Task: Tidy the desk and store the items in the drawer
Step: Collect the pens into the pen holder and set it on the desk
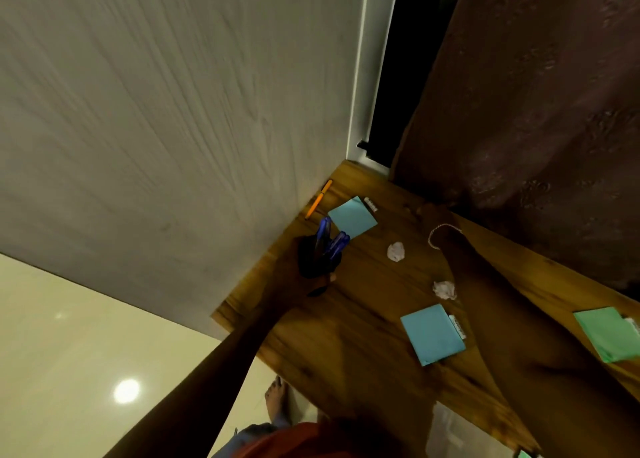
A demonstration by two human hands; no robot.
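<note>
Gripping pen holder [319,258] with left hand [306,284], at wall-side edge of desk [363,308], right hand [431,213], hold unclear

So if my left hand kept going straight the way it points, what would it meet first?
The left hand seems to grip the black pen holder; past it, probably the light blue square paper note.

Wood-grain desk [363,353], glossy floor [69,336]
The floor is gleaming smooth; the wall [156,111] is showing rough texture, the curtain [536,128] embossed cloth.
</note>
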